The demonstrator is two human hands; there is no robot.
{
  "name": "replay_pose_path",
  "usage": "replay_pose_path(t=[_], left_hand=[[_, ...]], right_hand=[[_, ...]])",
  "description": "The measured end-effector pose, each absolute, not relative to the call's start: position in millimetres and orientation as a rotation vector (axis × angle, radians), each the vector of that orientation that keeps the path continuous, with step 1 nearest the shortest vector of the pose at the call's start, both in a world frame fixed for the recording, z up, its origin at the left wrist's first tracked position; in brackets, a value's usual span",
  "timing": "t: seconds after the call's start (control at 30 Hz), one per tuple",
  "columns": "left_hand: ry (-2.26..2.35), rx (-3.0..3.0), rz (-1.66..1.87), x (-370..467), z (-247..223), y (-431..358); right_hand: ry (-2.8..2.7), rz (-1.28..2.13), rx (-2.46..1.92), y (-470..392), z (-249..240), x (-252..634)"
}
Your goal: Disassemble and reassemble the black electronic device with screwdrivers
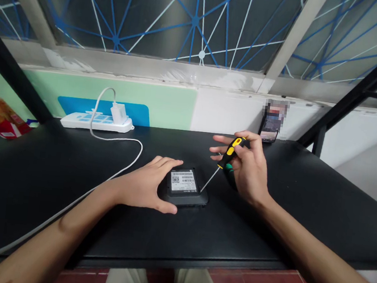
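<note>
A black device [187, 199] with a white printed label lies flat on the black table. My left hand [147, 184] is spread around the device's left side, thumb along the near edge and fingers at the far edge. In my right hand [251, 171] is a yellow-and-black screwdriver [231, 152], gripped by its handle between thumb and fingers. The shaft slants down to the left, and its tip meets the device near the right corner. Something green and dark shows beneath my right hand, partly hidden by it.
A white power strip [97, 122] with a plugged-in charger [118, 113] sits at the back left; its white cable [116, 174] crosses the table [290, 207]. A phone [270, 126] leans on the wall. At far left is a bottle [2, 116] with orange contents.
</note>
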State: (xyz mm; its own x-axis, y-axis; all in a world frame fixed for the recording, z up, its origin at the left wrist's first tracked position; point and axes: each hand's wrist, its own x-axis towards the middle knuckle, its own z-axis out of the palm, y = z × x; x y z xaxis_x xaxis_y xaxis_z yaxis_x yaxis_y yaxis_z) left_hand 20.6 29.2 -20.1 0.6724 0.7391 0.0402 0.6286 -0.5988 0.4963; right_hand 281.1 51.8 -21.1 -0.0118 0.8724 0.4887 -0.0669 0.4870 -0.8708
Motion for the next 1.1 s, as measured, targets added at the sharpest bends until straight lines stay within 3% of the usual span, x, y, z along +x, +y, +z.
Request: replay_pose_path(t=[0.23, 0.7, 1.1], left_hand=[[1.069, 2.433, 0.323, 22.6, -17.2, 27.8], [1.079, 2.429, 0.304, 22.9, -15.4, 27.7], [1.082, 2.419, 0.298, 23.1, -14.5, 27.3]], right_hand=[[-1.425, 0.678, -0.81, 52.8, -20.7, 280.4], [-1.3, 0.856, -0.749, 48.1, -19.7, 280.6], [-1.378, 0.624, -0.822, 47.6, -16.7, 278.4]])
